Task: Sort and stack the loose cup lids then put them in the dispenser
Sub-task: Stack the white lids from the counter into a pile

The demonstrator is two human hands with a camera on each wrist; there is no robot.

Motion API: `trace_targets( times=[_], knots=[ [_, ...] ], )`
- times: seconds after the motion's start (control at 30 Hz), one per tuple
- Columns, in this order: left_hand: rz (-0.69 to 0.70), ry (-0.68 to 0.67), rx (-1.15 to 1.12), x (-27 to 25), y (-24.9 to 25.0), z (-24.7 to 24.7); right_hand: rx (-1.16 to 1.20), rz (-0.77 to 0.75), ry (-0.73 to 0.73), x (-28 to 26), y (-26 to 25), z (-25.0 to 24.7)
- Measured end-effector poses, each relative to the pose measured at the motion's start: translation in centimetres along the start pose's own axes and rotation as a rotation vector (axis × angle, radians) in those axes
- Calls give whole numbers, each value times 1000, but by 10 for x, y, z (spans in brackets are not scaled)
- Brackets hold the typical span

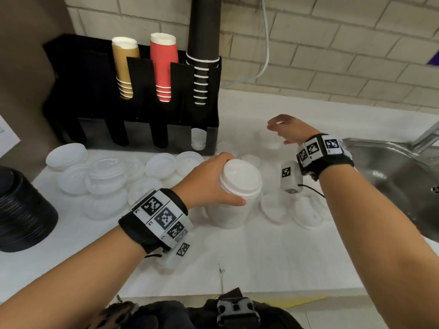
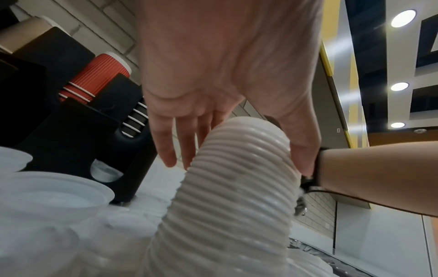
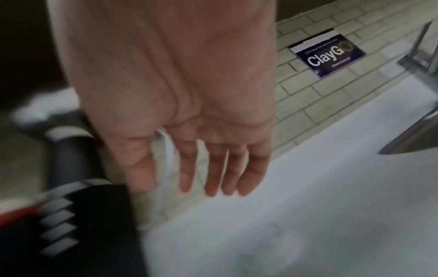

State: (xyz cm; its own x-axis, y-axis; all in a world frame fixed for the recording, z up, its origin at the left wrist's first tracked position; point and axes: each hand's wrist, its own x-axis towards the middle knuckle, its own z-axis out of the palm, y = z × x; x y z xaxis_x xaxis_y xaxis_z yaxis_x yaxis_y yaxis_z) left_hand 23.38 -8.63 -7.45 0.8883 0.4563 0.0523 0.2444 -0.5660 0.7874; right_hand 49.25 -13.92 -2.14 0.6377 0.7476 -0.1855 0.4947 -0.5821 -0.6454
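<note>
A tall stack of white cup lids (image 1: 234, 210) stands on the white counter (image 1: 237, 262). My left hand (image 1: 234, 180) grips its top, thumb on the near side and fingers on the far side. The left wrist view shows the ribbed stack (image 2: 227, 215) between the fingers (image 2: 166, 150) and thumb of my left hand (image 2: 238, 165). My right hand (image 1: 279, 132) hovers open and empty over faint loose white lids (image 1: 268, 141) right of the black dispenser (image 1: 133, 103). In the right wrist view, the right hand (image 3: 177, 187) has straight fingers. One lower dispenser slot holds white lids (image 1: 198, 140).
Loose white lids (image 1: 275, 211) and clear domed lids (image 1: 107, 181) are scattered over the counter. A stack of black lids (image 1: 21, 210) sits at the left edge. A steel sink (image 1: 392, 176) is at the right. The dispenser holds brown, red and black cups.
</note>
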Motion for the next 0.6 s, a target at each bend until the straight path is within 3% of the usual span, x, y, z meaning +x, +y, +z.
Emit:
trace_targets(
  times=[0.13, 0.2, 0.43, 0.6],
  knots=[
    [1, -45, -34, 2, 3, 0, -561, 135, -123, 53, 13, 11],
    [1, -50, -45, 2, 2, -1, -701, 154, -133, 70, 22, 21],
    [1, -26, -61, 3, -2, 1, -792, 148, -60, 112, 53, 35],
    [1, -8, -83, 4, -2, 3, -670, 131, -61, 121, 58, 39]
  ],
)
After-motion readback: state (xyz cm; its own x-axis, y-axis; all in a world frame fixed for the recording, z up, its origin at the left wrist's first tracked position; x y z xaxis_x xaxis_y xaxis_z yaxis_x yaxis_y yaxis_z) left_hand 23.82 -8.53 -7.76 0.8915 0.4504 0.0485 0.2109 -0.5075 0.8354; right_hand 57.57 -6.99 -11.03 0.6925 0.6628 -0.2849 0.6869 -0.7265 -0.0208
